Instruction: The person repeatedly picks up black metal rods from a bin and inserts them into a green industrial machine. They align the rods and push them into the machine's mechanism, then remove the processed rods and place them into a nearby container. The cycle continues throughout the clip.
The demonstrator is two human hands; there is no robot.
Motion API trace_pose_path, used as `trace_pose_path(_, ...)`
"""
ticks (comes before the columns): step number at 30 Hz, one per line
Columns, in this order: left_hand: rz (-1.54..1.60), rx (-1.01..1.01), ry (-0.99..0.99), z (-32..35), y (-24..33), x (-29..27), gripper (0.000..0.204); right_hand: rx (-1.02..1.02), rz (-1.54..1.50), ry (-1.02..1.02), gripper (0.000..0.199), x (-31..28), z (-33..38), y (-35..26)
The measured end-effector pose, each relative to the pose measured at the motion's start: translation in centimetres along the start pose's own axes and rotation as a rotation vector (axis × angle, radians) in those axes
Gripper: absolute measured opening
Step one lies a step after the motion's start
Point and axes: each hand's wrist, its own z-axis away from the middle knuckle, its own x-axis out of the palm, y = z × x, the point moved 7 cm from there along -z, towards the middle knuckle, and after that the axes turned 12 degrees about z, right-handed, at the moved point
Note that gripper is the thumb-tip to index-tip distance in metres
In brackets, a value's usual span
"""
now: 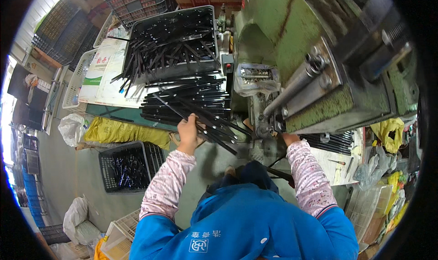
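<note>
My left hand (pixel 187 133) is closed around a few long black bars (pixel 222 142), which slant down to the right, clear of the pile. Behind it, a heap of similar black bars (pixel 187 98) with shiny spots near their ends lies on the bench. My right hand (pixel 289 138) reaches in at the tooling (pixel 262 120) of a green press (pixel 340 109). Its fingers are mostly hidden by the machine, so what they hold does not show. Right of that hand, a row of black bars (pixel 332 142) lies side by side on a pale board (pixel 325 158).
A grey crate (pixel 213 20) full of black bars stands behind the pile. A small plastic-lined box of metal parts (pixel 257 73) sits against the press. On the floor at left is a black crate (pixel 104 162). A screwdriver (pixel 336 162) lies on the right board.
</note>
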Motion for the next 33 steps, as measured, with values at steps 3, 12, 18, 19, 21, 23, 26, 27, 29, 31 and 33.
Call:
trace_pose_path(3,-0.180,-0.089,0.060,-6.1,-0.2,-4.1,0.033,-0.006,0.019,0.007,0.028,0.3,-0.4,0.5)
trace_pose_path(12,-1.322,1.069,-0.334,-17.0,13.7,17.5,0.030,0.015,0.029,0.116,0.026,2.1,-3.6,-1.1)
trace_pose_path(18,-1.741,1.217,-0.083,-24.6,10.1,21.6,0.027,0.050,0.140,0.178,0.024,1.3,0.6,3.4)
trace_pose_path(19,-1.769,1.176,-0.193,-24.0,9.9,21.7,0.025,0.057,0.171,0.168,0.024,1.2,2.1,4.8)
trace_pose_path(21,-1.701,1.315,-0.320,-21.4,9.5,21.9,0.020,0.064,0.259,0.128,0.024,0.2,5.8,7.5)
trace_pose_path(23,-1.658,1.397,-0.430,-17.8,10.5,21.9,0.022,0.042,0.323,0.098,0.023,0.3,8.4,9.5)
trace_pose_path(26,-1.437,1.561,-0.461,-9.6,15.8,21.3,0.024,-0.026,0.390,0.089,0.023,0.8,10.2,11.3)
trace_pose_path(27,-1.365,1.555,-0.495,-6.5,17.5,21.4,0.025,-0.038,0.414,0.087,0.022,0.9,10.8,11.9)
trace_pose_path(29,-1.100,1.619,-0.494,-0.6,20.8,21.0,0.021,-0.049,0.444,0.098,0.022,0.9,12.3,12.6)
trace_pose_path(31,-0.867,1.506,-0.484,3.7,23.8,18.9,0.019,-0.090,0.449,0.130,0.022,0.6,11.4,12.8)
trace_pose_path(33,-0.755,0.986,-0.552,6.1,23.8,17.4,0.016,-0.116,0.448,0.175,0.021,0.0,11.4,13.2)
